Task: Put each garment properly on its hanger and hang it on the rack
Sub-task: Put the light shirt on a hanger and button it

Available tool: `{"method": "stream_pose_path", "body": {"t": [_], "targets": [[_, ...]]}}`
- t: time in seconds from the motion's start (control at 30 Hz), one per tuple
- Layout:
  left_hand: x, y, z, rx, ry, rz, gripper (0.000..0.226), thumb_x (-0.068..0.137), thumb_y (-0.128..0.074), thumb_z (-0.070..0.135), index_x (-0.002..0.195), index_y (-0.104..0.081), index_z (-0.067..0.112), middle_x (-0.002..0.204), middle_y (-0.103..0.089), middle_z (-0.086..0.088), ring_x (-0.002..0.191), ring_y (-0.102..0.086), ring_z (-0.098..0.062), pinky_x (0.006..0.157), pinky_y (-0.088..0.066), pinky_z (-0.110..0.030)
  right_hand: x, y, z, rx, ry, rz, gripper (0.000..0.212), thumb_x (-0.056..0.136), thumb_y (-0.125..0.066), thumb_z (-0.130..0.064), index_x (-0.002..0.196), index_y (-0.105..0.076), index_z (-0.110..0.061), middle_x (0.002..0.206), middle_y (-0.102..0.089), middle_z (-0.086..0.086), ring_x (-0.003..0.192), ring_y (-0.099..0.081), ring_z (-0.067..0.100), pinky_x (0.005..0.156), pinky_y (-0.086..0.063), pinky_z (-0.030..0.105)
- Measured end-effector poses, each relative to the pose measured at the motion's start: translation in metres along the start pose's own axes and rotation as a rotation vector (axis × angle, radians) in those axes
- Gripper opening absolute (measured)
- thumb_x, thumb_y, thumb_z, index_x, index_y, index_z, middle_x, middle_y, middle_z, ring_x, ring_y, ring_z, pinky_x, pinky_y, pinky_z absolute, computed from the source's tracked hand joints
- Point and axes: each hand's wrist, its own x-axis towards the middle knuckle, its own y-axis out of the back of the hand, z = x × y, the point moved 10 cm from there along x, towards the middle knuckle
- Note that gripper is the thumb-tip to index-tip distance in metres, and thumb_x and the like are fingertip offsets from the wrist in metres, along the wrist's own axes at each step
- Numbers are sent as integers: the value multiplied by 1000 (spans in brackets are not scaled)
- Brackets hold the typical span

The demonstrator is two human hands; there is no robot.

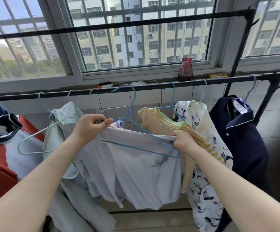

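Lavender cloth, a pale shirt (135, 164), hangs between both hands in front of the rack's lower rail (152, 87). The left hand (90, 126) pinches its collar end closed-fingered; the right hand (184, 141) clutches the other shoulder together with the blue hanger (135, 131), whose hook is not over the rail. The hanger's near wire lies outside the fabric, so I judge the shirt only half threaded and unhung. Already hung: a mint shirt (58, 131) far left, then to the right a yellow striped top (169, 126), a floral garment (203, 148) and a navy one (241, 139). A bare mint hanger (35, 141) dangles at left. Open rail shows between the mint hooks and the striped top's hook, a narrow slot with neighbours crowding both sides.
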Motion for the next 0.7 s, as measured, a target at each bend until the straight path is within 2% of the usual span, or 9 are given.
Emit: {"method": "stream_pose_path", "body": {"t": [0.1, 0.2, 0.3, 0.33, 0.43, 0.5, 0.57, 0.63, 0.7], "targets": [[0, 3, -7, 7, 48, 47, 41, 88, -67, 42, 59, -60, 14, 46, -36, 10, 53, -33, -12, 58, -26, -31, 1, 6, 17, 121, -82, 52, 30, 82, -49, 6, 62, -46, -15, 64, -47, 3, 66, -45, 21, 52, -27, 32], [-2, -2, -9, 48, 74, 47, 41, 89, -67, 41, 57, -60, 17, 45, -37, 10, 54, -35, -17, 58, -27, -31, 5, 4, 21, 294, -122, 70, 16, 86, -47, 5, 82, -58, -6, 78, -55, 10, 73, -48, 22, 60, -33, 31], [-4, -2, -15, 48, 124, 68, 39, 90, -66, 40, 53, -59, 31, 44, -36, 9, 55, -34, -18, 58, -27, -31, 3, 8, 21, 370, -152, 125, 8, 88, -61, -5, 96, -60, -7, 90, -59, 8, 86, -54, 23, 70, -38, 29], [-5, 0, -17, 54, 140, 80, 39, 91, -65, 41, 53, -59, 33, 44, -35, 8, 55, -35, -18, 58, -27, -31, 1, 10, 22, 369, -160, 142, 14, 88, -67, -12, 98, -60, -7, 90, -59, 7, 85, -54, 22, 71, -39, 29], [-8, 8, -25, 94, 176, 115, 44, 91, -64, 43, 54, -55, 20, 47, -35, 5, 56, -37, -21, 59, -29, -32, -3, 15, 23, 274, -140, 158, 25, 85, -73, -25, 91, -65, -2, 80, -59, 6, 77, -52, 21, 66, -38, 31], [-10, 10, -26, 129, 188, 128, 45, 91, -63, 45, 57, -55, 16, 49, -37, 3, 57, -38, -21, 60, -29, -32, -2, 13, 16, 182, -81, 127, 21, 88, -68, -19, 80, -67, 0, 71, -56, 7, 70, -49, 21, 57, -33, 31], [-11, 8, -27, 140, 192, 137, 44, 91, -63, 45, 61, -60, 13, 50, -40, 2, 58, -40, -21, 59, -30, -32, 0, 13, 9, 96, -45, 121, 27, 92, -58, -13, 67, -62, -5, 66, -54, 7, 69, -50, 25, 52, -30, 31], [-13, 6, -27, 138, 197, 153, 43, 91, -63, 46, 63, -63, 12, 52, -43, 1, 60, -42, -22, 59, -31, -33, -1, 17, 3, 48, -24, 139, 37, 97, -52, -19, 61, -55, -15, 69, -57, 7, 74, -53, 27, 56, -31, 33], [-12, 6, -27, 128, 201, 172, 43, 91, -62, 46, 64, -64, 13, 52, -44, 0, 60, -43, -22, 59, -32, -33, -3, 20, -2, 14, -27, 156, 39, 101, -46, -29, 65, -55, -17, 78, -63, 8, 80, -57, 28, 61, -35, 34]]}}
